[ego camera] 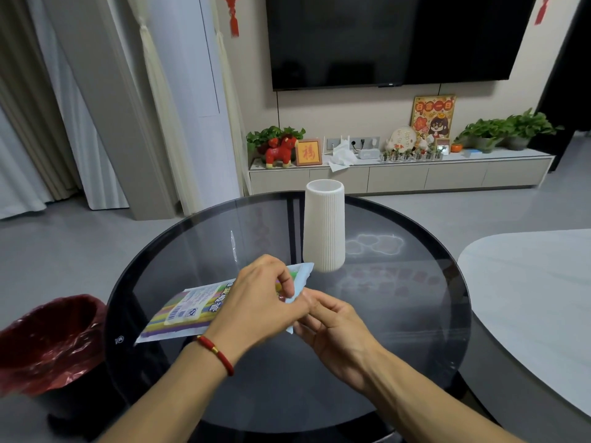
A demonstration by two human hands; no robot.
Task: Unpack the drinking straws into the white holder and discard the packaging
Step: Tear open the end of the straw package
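Note:
A flat plastic pack of coloured straws [188, 310] lies slanted over the round dark glass table [399, 314], its right end lifted. My left hand [259, 298], with a red cord on the wrist, pinches that end from above. My right hand [332, 327] grips the same end from below and to the right, fingers closed on the pale blue edge of the wrapper. The white ribbed holder [324, 225] stands upright just behind my hands, apart from them; its inside is hidden.
A bin lined with a red bag [48, 340] stands on the floor at the left of the table. A pale oval table [527, 298] sits close on the right. A TV cabinet with plants and ornaments [399, 174] runs along the far wall.

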